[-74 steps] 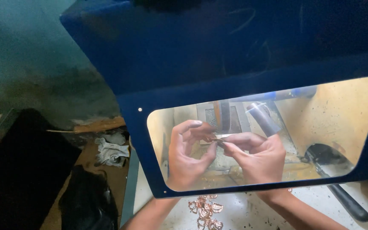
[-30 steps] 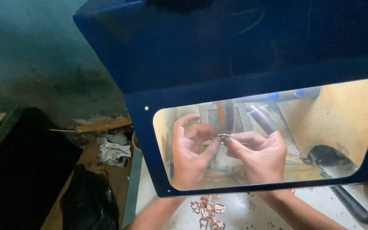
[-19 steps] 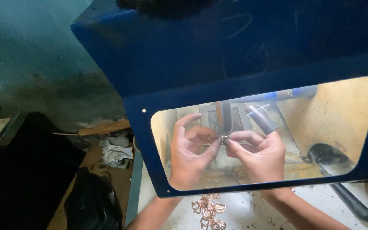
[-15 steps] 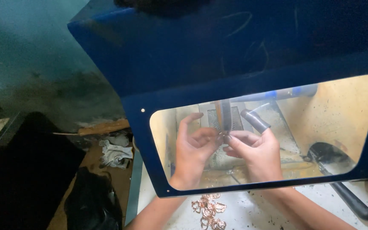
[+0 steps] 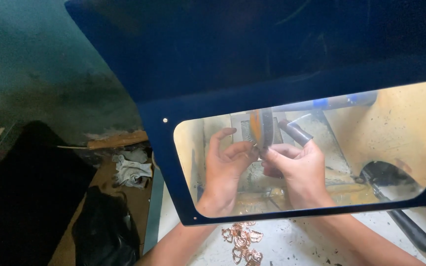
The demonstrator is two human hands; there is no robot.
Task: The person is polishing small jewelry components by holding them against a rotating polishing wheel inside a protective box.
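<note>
Shifted since 0.5 s ago: both hands now nearer the small wheel (image 5: 262,127), fingertips pressed close beneath its lower edge. Head view, through the clear window (image 5: 395,148) of a blue guard (image 5: 252,54): wheel standing upright, seen edge-on, long axis vertical. Left hand (image 5: 224,170) half curled, thumb and 2 fingers pinched together on something tiny, too small to make out. Right hand (image 5: 297,170) pinched likewise, fingertips touching the left's, just below the wheel. Below the guard, on a pale bench (image 5: 297,244), a heap of copper heart-shaped pieces (image 5: 242,241); black handle (image 5: 410,230) lying at right, pointing toward the lower right corner.
</note>
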